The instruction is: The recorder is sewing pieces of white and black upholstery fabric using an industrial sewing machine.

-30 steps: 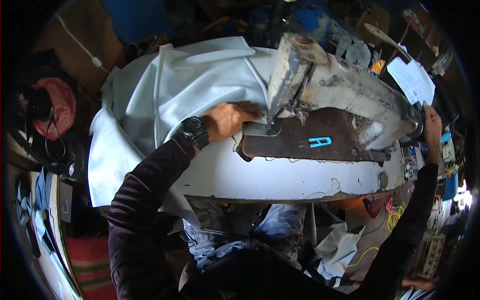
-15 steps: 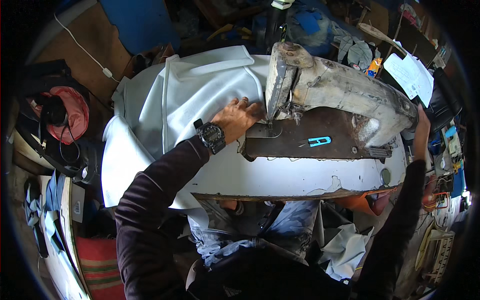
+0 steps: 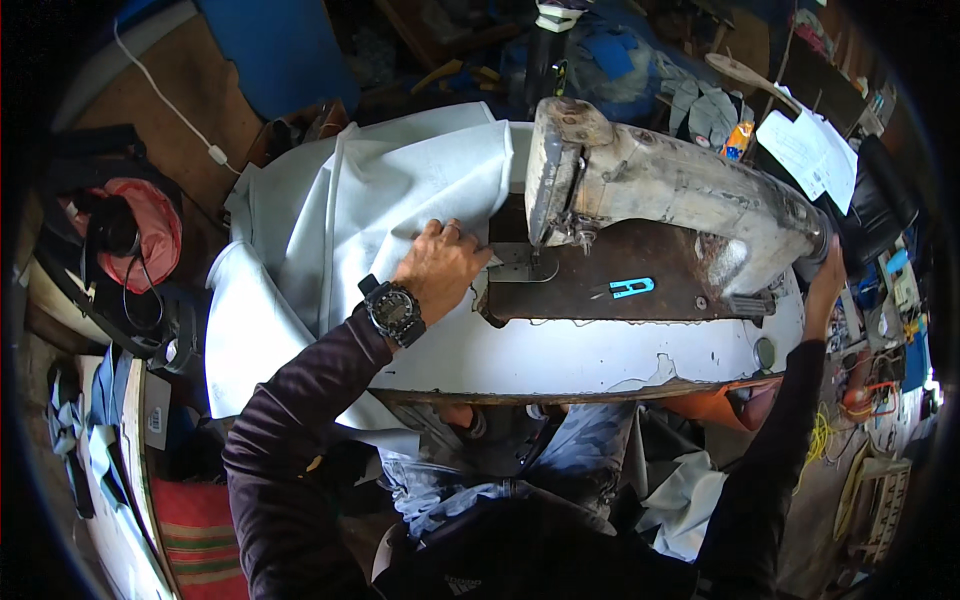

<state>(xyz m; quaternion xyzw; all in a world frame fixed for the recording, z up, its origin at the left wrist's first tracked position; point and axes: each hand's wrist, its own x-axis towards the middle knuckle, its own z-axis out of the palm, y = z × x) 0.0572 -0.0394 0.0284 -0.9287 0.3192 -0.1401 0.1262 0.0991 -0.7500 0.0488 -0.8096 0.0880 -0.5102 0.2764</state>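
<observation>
Whitish fabric (image 3: 390, 185) lies under and beyond the left hand (image 3: 438, 272); whether fingers clamp it, I cannot tell.

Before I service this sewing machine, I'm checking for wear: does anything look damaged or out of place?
Yes. The sewing machine has a patchy, stained surface; the white tabletop is ragged and chipped along the brown bed, not cleanly edged. Blue snips lie loose on that bed.

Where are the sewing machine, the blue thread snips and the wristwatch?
Sewing machine (image 3: 680, 168), head view: its upper arm.
Blue thread snips (image 3: 634, 293), head view: the handle.
Wristwatch (image 3: 393, 312), head view: the dial.
</observation>
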